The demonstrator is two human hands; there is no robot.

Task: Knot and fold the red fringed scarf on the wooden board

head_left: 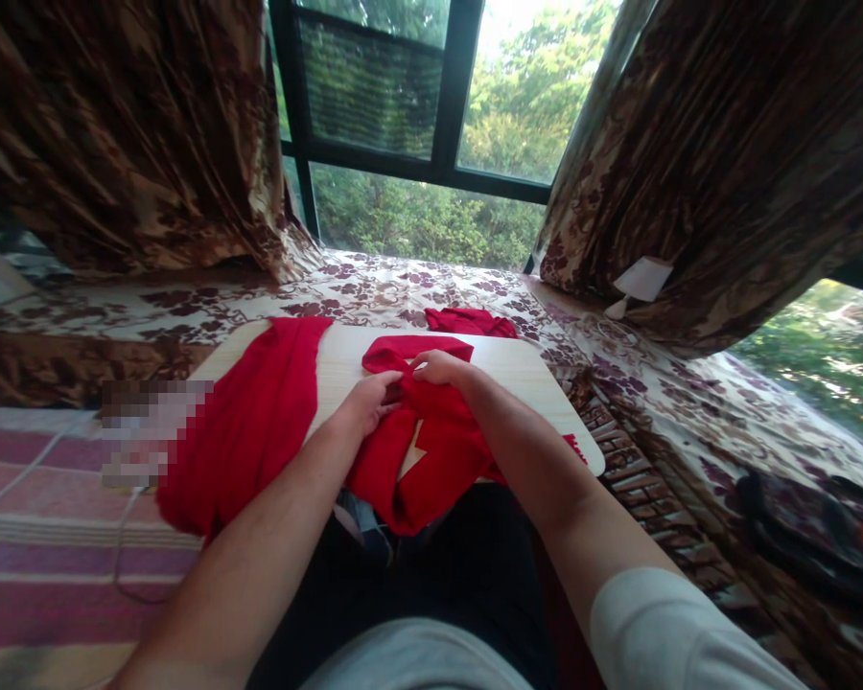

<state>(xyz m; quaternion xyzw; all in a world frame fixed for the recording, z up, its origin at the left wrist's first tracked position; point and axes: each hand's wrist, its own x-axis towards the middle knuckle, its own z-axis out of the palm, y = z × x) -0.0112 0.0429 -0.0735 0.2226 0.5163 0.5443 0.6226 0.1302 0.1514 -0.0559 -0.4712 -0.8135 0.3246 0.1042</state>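
Observation:
A red piece of cloth [442, 484] lies bunched in loops on a pale wooden tabletop [539, 383], part of it hanging over the near edge. My left hand [374, 398] is closed on its upper middle, the fingers curled into the fabric. Beside it, my right hand [440, 368] pinches the same cloth with thumb and fingertips close together. What lies under the fingers is hidden. To the left, a larger red cloth [273, 412] drapes over the table's side, apart from both hands.
More red fabric [467, 322] lies behind the table on the floral window-seat cover [374, 283]. A small white lamp [643, 278] stands at the right by the curtain. A striped bedspread [35, 537] is on the left, and a black bag-like item [798, 537] on the right.

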